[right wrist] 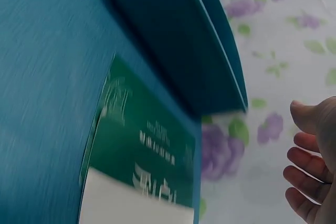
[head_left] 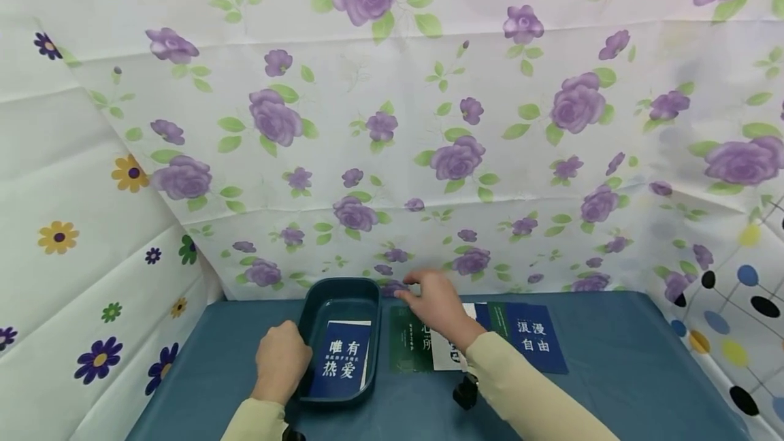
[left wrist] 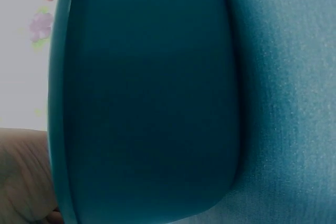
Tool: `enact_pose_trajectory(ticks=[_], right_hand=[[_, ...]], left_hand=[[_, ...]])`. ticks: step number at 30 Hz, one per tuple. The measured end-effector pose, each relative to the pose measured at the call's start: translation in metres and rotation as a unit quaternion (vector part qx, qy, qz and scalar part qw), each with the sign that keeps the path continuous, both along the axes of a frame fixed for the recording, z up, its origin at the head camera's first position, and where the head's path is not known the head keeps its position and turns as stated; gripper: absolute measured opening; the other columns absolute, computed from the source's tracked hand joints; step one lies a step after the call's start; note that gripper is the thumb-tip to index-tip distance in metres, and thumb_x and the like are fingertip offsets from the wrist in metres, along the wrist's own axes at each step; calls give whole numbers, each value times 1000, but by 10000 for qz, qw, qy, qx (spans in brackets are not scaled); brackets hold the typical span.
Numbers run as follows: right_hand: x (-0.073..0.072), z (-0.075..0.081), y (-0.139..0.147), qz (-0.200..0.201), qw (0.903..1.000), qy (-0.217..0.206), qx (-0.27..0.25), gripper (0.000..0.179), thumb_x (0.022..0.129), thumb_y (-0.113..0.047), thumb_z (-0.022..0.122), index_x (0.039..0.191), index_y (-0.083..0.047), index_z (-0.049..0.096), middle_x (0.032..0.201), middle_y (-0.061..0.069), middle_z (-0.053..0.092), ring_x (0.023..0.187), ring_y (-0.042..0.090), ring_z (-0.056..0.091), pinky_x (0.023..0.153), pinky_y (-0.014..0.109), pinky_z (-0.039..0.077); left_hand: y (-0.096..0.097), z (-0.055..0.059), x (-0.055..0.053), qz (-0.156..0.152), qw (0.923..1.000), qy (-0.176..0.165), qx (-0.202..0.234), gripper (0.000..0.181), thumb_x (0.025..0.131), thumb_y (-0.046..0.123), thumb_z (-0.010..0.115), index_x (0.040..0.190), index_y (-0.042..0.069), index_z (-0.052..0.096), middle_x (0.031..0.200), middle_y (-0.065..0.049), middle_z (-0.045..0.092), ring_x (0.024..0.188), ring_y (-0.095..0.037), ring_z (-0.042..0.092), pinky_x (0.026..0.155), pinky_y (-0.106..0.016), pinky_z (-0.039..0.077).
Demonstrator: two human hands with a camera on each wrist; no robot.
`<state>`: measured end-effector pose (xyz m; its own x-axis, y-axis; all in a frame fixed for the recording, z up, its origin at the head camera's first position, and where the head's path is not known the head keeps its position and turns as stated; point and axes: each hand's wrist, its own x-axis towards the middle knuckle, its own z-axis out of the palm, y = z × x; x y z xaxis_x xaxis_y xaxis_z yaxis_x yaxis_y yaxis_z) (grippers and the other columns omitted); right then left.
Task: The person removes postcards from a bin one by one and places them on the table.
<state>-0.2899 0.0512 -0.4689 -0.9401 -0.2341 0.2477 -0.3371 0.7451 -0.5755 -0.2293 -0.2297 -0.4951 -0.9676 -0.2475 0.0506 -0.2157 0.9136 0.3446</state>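
A deep blue-green plastic tray (head_left: 376, 312) stands on the table with a dark blue card (head_left: 340, 367) with white characters in it, over a pale-edged card. My left hand (head_left: 283, 359) grips the tray's left rim, its fingers mostly hidden; the left wrist view is filled by the tray's outer wall (left wrist: 152, 98). My right hand (head_left: 437, 301) hovers above a green card (head_left: 404, 346), just right of the tray, holding nothing. In the right wrist view its fingers (right wrist: 310, 166) are loosely bent, with the thumb apart.
Right of the green card, a white card (head_left: 446, 356) and a blue card (head_left: 539, 342) lie in an overlapping row, partly covered by my right forearm. A flowered cloth (head_left: 392, 169) hangs directly behind the blue table (head_left: 612, 373), with patterned sheets at both sides.
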Motion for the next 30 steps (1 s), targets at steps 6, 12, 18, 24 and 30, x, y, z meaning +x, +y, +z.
enact_pose_trajectory(ticks=[6, 12, 18, 24, 30], right_hand=[[8, -4, -34, 294, 9990, 39, 324, 41, 82, -49, 64, 111, -20, 66, 109, -1, 66, 99, 15, 63, 79, 32, 52], [12, -19, -64, 597, 9930, 79, 1020, 52, 82, -49, 64, 121, -15, 60, 118, 3, 62, 107, 18, 60, 86, 36, 50], [11, -26, -89, 1121, 9807, 320, 1572, 56, 82, -54, 62, 124, -16, 59, 117, 1, 62, 107, 16, 58, 86, 34, 50], [10, -33, -103, 1449, 9679, 207, 2042, 61, 79, -58, 63, 124, -18, 59, 119, -1, 62, 110, 16, 57, 90, 34, 49], [10, -38, -114, 1526, 9666, -69, 2060, 61, 78, -60, 63, 125, -20, 58, 117, -3, 63, 106, 14, 59, 88, 35, 49]], left_hand=[[7, -3, -1, -31, 10000, -18, 2, 12, 76, 6, 62, 65, 5, 57, 57, -9, 56, 50, -20, 56, 41, -36, 40], [7, -6, 0, -20, 10000, -30, -13, 11, 75, 7, 64, 66, 5, 58, 58, -10, 57, 52, -20, 58, 43, -37, 41], [2, -3, -1, 11, 9999, 87, -82, 8, 74, 7, 65, 69, 3, 60, 59, -10, 59, 53, -20, 59, 43, -38, 42], [0, 0, -1, 31, 9999, 8, -106, 9, 74, 10, 67, 69, 3, 62, 60, -10, 59, 53, -21, 59, 43, -38, 42], [-2, 2, 0, 45, 9999, 35, -89, 9, 73, 10, 67, 69, 3, 62, 60, -9, 59, 53, -20, 58, 43, -38, 42]])
